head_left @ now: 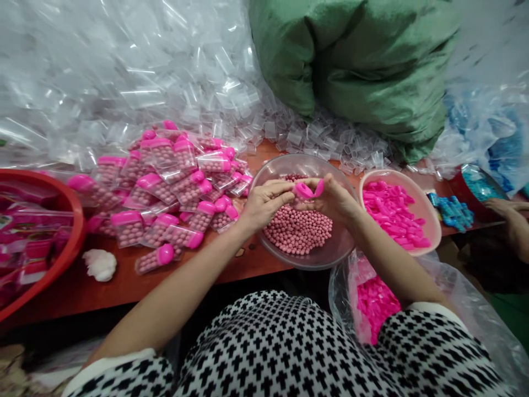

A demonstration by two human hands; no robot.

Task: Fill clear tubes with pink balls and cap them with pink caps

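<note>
Over a bowl of round pink beads, my two hands meet around a bright pink plastic cap. My left hand pinches it from the left, fingertips at its edge. From the right, my right hand has its fingers closed about the cap, with the thumb up. Something clear shows just under the cap, but the fingers hide most of it. Left of the bowl lies a heap of clear, bead-filled containers with pink caps.
A tub of pink caps stands right of the bowl, above a plastic bag of pink pieces. Clear empty containers and a green sack lie behind. A red basin is at left; another person's hand at right.
</note>
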